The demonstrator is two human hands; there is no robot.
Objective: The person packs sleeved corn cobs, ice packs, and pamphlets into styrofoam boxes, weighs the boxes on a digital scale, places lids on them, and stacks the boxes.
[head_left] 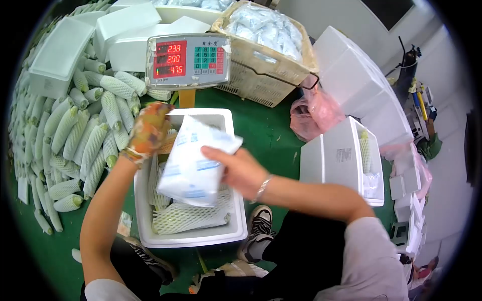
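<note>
My right hand [245, 173] grips a white ice pack [193, 168] with blue print, thumb on top, above an open white foam box [228, 241]. Inside the box lie corn cobs in white foam netting [191, 216], partly covered by the pack. My left hand [150, 129], in an orange patterned glove, is over the box's far left corner; its fingers are blurred and I cannot tell what they hold. Just behind the box stands a scale display [188, 61] with red digits.
Netted corn cobs [75, 133] are heaped on the left, with foam boxes [60, 50] on top. A plastic crate [256, 83] of ice packs [266, 30] stands at the back. To the right are a pink bag [316, 113] and a foam box [336, 155]. My shoes [261, 226] flank the box.
</note>
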